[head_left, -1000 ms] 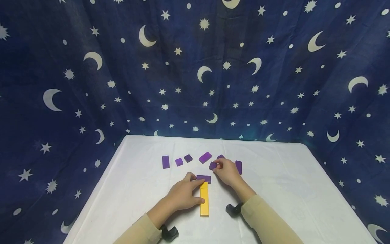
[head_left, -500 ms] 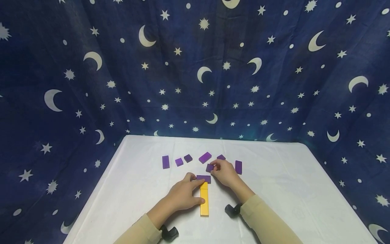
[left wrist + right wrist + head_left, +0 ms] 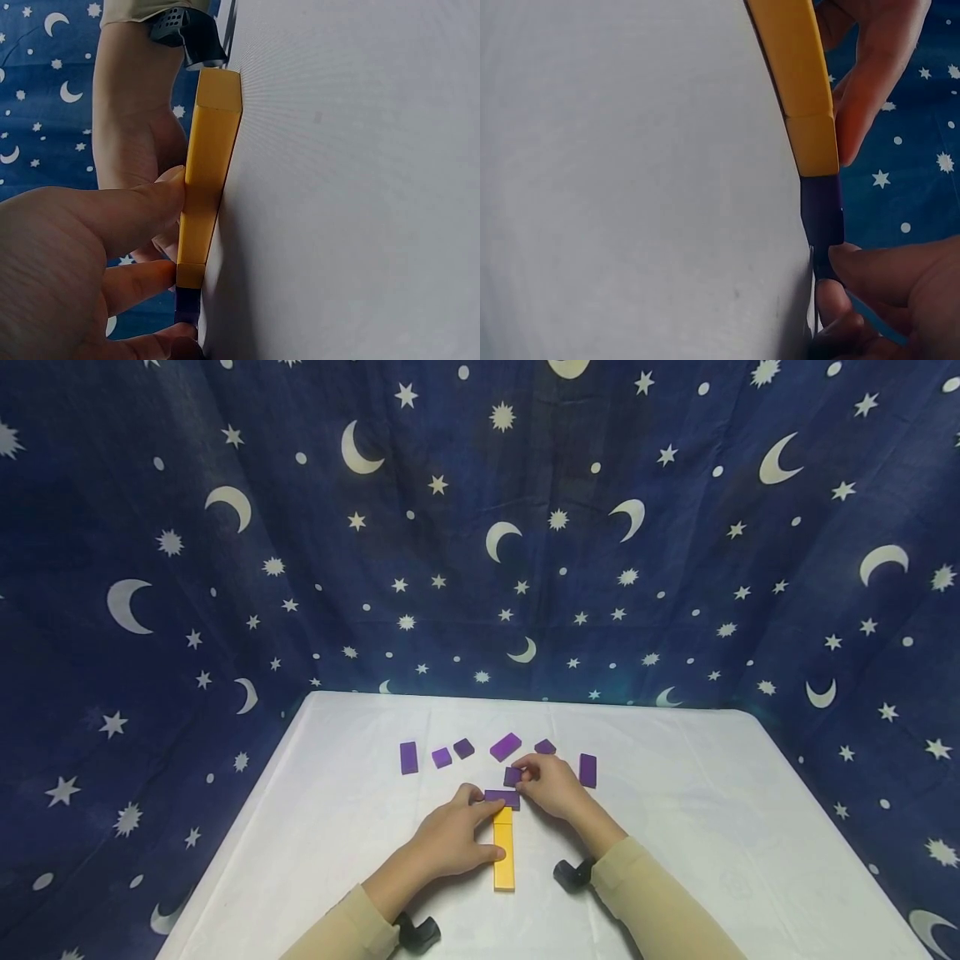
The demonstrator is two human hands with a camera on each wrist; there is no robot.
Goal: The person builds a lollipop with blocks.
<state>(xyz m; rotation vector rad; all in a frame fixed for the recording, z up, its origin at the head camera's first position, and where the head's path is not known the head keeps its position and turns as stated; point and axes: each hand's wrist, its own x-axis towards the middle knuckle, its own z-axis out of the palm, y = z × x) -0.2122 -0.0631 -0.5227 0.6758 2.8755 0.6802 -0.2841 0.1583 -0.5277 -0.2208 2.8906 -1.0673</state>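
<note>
Two-handed, pinched a small, squarish purple block (image 3: pixel 512 777) in the right hand (image 3: pixel 555 785), just beyond a crosswise purple bar (image 3: pixel 512 796); touched that bar and a yellow bar (image 3: pixel 505 872), long axis fore-and-aft, with a spread, ungripping left hand (image 3: pixel 450 835). Saw six loose blocks (image 3: pixel 506 747) only in head view.

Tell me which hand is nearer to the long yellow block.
Left. The left hand touches the long yellow block with its thumb. The right hand is apart from it, beyond its far end and to the right, pinching a small purple block.
</note>
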